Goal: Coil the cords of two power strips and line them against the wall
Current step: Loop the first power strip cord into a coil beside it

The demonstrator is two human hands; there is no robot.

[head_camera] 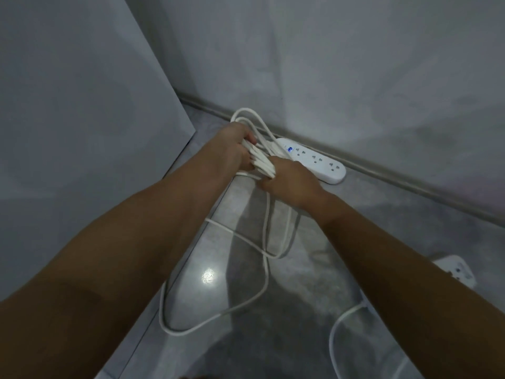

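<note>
Coiling first cord. Left hand (235,149) clenched on bundled loops (261,162); right hand (287,179) grips the same bundle. First power strip (314,161) lies against wall (355,77), one o'clock of hands. Slack cord (218,269) trails toward six o'clock. Second strip (455,269) at four o'clock, cord uncoiled. Next: gather remaining slack.

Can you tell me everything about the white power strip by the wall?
The power strip is a long white bar with rounded ends, and looks like smooth plastic. It lies flat on the grey floor, along the foot of the wall. Three sockets show on top, with a blue mark near its left end. Its white cord is bunched in loops held by both hands.
</note>
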